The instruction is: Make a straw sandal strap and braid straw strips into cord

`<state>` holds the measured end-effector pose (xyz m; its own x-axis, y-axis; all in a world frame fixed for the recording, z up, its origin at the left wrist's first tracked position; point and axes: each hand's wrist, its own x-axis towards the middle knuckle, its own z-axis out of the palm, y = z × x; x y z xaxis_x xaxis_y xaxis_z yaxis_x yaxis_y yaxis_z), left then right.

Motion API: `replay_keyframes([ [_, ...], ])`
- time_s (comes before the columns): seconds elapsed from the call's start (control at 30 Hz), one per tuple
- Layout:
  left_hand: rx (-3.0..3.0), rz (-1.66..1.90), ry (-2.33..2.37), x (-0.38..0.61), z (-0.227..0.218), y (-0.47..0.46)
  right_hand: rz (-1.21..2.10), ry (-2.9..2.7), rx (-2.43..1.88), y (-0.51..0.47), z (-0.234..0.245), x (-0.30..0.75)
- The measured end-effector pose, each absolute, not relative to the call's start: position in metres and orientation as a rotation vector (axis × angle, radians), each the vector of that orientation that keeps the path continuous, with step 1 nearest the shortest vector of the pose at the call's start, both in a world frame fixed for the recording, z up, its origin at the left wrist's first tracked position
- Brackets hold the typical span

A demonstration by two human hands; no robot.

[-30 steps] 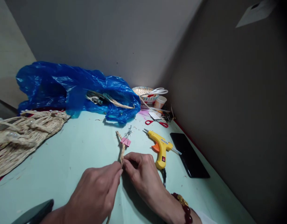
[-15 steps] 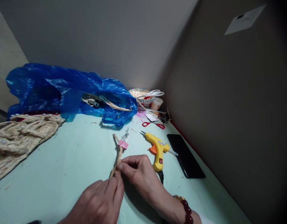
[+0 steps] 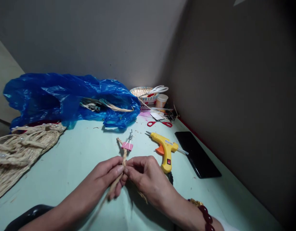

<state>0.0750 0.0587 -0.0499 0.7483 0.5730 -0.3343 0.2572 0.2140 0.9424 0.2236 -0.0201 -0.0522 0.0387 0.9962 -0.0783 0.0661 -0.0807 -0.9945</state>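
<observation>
A short braid of tan straw strands (image 3: 124, 155) runs toward me from a pink binder clip (image 3: 127, 146) that grips its far end. My left hand (image 3: 109, 175) pinches the braid's near end between thumb and fingers, with a loose strand trailing down across the fingers. Close against it, my right hand (image 3: 143, 175) is also closed on the strands at the same spot, and a frayed end hangs below its palm. Just right of my right hand lies a yellow glue gun (image 3: 165, 150) with an orange trigger, a glue stick poking from its back.
A black phone (image 3: 198, 154) lies right of the glue gun. Red-handled scissors (image 3: 159, 124), a paper cup (image 3: 161, 100) and a small basket (image 3: 144, 93) stand behind. A blue plastic bag (image 3: 46, 99) with straw fills the back left; a woven straw piece (image 3: 29, 150) lies in front.
My left hand has turned from knuckles-up to thumb-up and moved up along the braid, beside my right hand. The strands now spread below the hands. The view has shifted slightly.
</observation>
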Motion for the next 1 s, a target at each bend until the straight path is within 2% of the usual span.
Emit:
replay_keyframes([
  [0.17,1.285,0.238,0.874,0.074,-0.059,0.054,1.007,-1.456,-1.563,-0.024,-0.041,0.228],
  [0.33,1.522,0.218,0.891,0.076,-0.054,0.053,0.783,-1.687,-1.854,-0.031,-0.024,0.228],
  [0.57,1.504,0.273,1.009,0.08,-0.049,0.048,0.739,-1.727,-1.866,-0.04,-0.021,0.235],
  [0.77,1.484,0.229,0.953,0.074,-0.053,0.053,0.974,-1.77,-1.764,-0.034,-0.021,0.247],
  [1.0,1.462,0.271,0.949,0.079,-0.051,0.052,0.882,-1.731,-1.747,-0.034,-0.026,0.238],
])
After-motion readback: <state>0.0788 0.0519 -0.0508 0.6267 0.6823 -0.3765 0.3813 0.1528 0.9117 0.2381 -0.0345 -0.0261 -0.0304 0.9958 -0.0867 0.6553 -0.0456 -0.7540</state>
